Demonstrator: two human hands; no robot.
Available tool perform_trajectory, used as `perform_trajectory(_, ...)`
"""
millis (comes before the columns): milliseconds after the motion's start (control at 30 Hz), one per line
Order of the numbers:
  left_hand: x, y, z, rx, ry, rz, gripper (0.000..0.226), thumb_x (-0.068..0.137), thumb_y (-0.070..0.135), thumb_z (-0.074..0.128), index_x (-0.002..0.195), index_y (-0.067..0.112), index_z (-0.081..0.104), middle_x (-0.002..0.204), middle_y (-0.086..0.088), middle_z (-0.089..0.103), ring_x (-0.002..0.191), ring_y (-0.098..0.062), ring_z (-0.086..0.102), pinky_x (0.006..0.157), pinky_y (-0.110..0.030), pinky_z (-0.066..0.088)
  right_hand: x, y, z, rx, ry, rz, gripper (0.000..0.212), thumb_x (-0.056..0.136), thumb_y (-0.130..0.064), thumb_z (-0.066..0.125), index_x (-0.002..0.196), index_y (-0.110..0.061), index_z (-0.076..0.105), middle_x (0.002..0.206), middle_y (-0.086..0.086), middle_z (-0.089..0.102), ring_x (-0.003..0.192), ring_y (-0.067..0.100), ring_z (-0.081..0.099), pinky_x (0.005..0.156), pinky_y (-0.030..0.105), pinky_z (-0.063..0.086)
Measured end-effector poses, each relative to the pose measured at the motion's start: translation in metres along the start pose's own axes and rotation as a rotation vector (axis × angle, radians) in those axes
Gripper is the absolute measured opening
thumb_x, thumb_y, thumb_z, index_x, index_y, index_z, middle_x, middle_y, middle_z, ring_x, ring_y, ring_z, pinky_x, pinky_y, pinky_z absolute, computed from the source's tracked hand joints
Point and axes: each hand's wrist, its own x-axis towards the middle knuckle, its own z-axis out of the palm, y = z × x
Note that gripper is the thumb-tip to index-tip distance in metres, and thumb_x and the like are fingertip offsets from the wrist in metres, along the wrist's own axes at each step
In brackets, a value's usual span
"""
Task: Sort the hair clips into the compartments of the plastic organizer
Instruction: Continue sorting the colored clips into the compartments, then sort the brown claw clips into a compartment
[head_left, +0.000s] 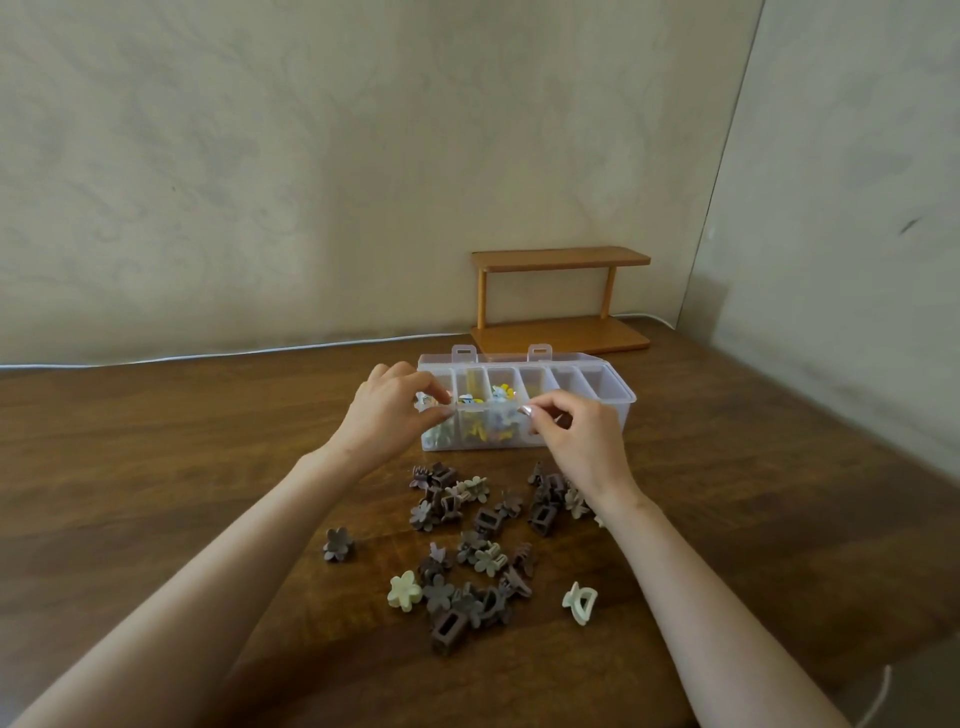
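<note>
Now, clear organizer (621, 399) with bright clips (501, 391); left grip (387, 410) around one, right grip (576, 441) unclear.

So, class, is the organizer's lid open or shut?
Open: the lid lies back behind the organizer, latch tabs up, compartments uncovered.

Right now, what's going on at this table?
A person is sorting hair clips into a clear organizer on a wooden table. The left hand and right hand work at its front edge; what they pinch is unclear. Colourful clips sit in the left compartments; brown and pale clips lie loose in front.
</note>
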Motion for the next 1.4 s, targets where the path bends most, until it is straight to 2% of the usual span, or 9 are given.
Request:
perform_trajectory(133, -0.004, -0.002, 0.009, 0.007, 0.034, 0.029, 0.025, 0.084, 0.037, 0.062, 0.105, 0.024, 0.061, 0.108, 0.003, 0.058, 0.096, -0.014, 0.042, 0.079, -0.027, 0.037, 0.004, 0.007, -0.007, -0.147, 0.198, 0.054, 0.011, 0.089, -0.02, 0.062, 0.094, -0.018, 0.071, 0.094, -0.003, 0.062, 0.077, 0.002, 0.048, 0.071, 0.01, 0.037)
perform_trajectory(233, -0.005, -0.002, 0.012, 0.029, 0.118, 0.032, 0.022, 0.084, 0.032, 0.063, 0.102, 0.019, 0.063, 0.106, 0.0, 0.058, 0.094, -0.014, 0.042, 0.075, -0.026, 0.038, 0.007, 0.014, -0.015, -0.273, 0.348, 0.129, 0.018, 0.087, -0.02, 0.064, 0.104, -0.022, 0.068, 0.109, 0.001, 0.057, 0.099, 0.011, 0.044, 0.089, 0.025, 0.037)
perform_trajectory(433, -0.008, -0.004, 0.013, 0.115, 0.26, 0.02, 0.015, 0.081, 0.023, 0.069, 0.092, 0.013, 0.066, 0.106, -0.007, 0.055, 0.098, -0.024, 0.044, 0.077, -0.033, 0.04, 0.012, 0.025, -0.021, -0.156, 0.276, 0.349, 0.028, 0.093, -0.03, 0.055, 0.118, -0.02, 0.061, 0.133, 0.004, 0.05, 0.125, 0.02, 0.042, 0.099, 0.033, 0.037)
perform_trajectory(633, -0.007, -0.011, 0.002, 0.14, 0.23, -0.017, 0.01, 0.079, 0.022, 0.07, 0.086, 0.014, 0.067, 0.109, -0.006, 0.054, 0.103, -0.024, 0.045, 0.074, -0.029, 0.034, 0.012, 0.022, -0.022, -0.009, 0.229, 0.364, 0.021, 0.095, -0.026, 0.053, 0.11, -0.017, 0.064, 0.118, 0.003, 0.058, 0.102, 0.01, 0.052, 0.077, 0.02, 0.04)
perform_trajectory(833, -0.007, -0.013, 0.0, 0.036, 0.121, -0.095, 0.022, 0.082, 0.033, 0.066, 0.094, 0.015, 0.062, 0.117, -0.006, 0.048, 0.11, -0.023, 0.043, 0.081, -0.028, 0.037, 0.012, 0.022, -0.032, -0.189, 0.271, 0.438, 0.013, 0.089, -0.015, 0.06, 0.101, -0.022, 0.061, 0.105, -0.003, 0.06, 0.09, 0.011, 0.057, 0.061, 0.018, 0.042)
perform_trajectory(933, -0.007, -0.012, 0.004, -0.024, 0.084, -0.104, 0.023, 0.083, 0.033, 0.064, 0.097, 0.016, 0.06, 0.124, -0.007, 0.045, 0.114, -0.023, 0.046, 0.085, -0.029, 0.04, 0.014, 0.026, -0.043, -0.274, -0.088, 0.653, 0.007, 0.086, -0.019, 0.065, 0.093, -0.019, 0.063, 0.093, 0.0, 0.065, 0.077, 0.012, 0.064, 0.072, 0.031, 0.056)
perform_trajectory(1033, -0.008, -0.009, 0.005, -0.038, 0.077, -0.088, 0.023, 0.084, 0.032, 0.063, 0.1, 0.015, 0.06, 0.128, -0.008, 0.042, 0.117, -0.024, 0.045, 0.088, -0.03, 0.041, 0.014, 0.017, -0.051, -0.139, -0.375, 0.77, 0.018, 0.082, -0.026, 0.071, 0.095, -0.015, 0.067, 0.089, 0.002, 0.064, 0.071, 0.011, 0.06, 0.064, 0.021, 0.052)
perform_trajectory(1233, -0.01, 0.001, 0.005, 0.019, 0.116, -0.025, 0.028, 0.085, 0.033, 0.062, 0.106, 0.015, 0.057, 0.135, -0.01, 0.038, 0.124, -0.027, 0.035, 0.099, -0.04, 0.036, 0.013, 0.011, -0.047, -0.133, -0.457, 0.634, 0.016, 0.08, -0.023, 0.073, 0.092, -0.014, 0.068, 0.095, 0.002, 0.065, 0.085, 0.014, 0.062, 0.08, 0.03, 0.055)
perform_trajectory(1400, -0.012, 0.003, 0.009, -0.01, 0.081, -0.035, 0.031, 0.086, 0.029, 0.062, 0.113, 0.015, 0.055, 0.139, -0.011, 0.035, 0.128, -0.028, 0.036, 0.101, -0.039, 0.038, 0.009, 0.008, -0.041, -0.149, -0.448, 0.482, 0.012, 0.081, -0.023, 0.072, 0.086, -0.014, 0.067, 0.088, -0.002, 0.064, 0.084, 0.011, 0.06, 0.077, 0.029, 0.051)
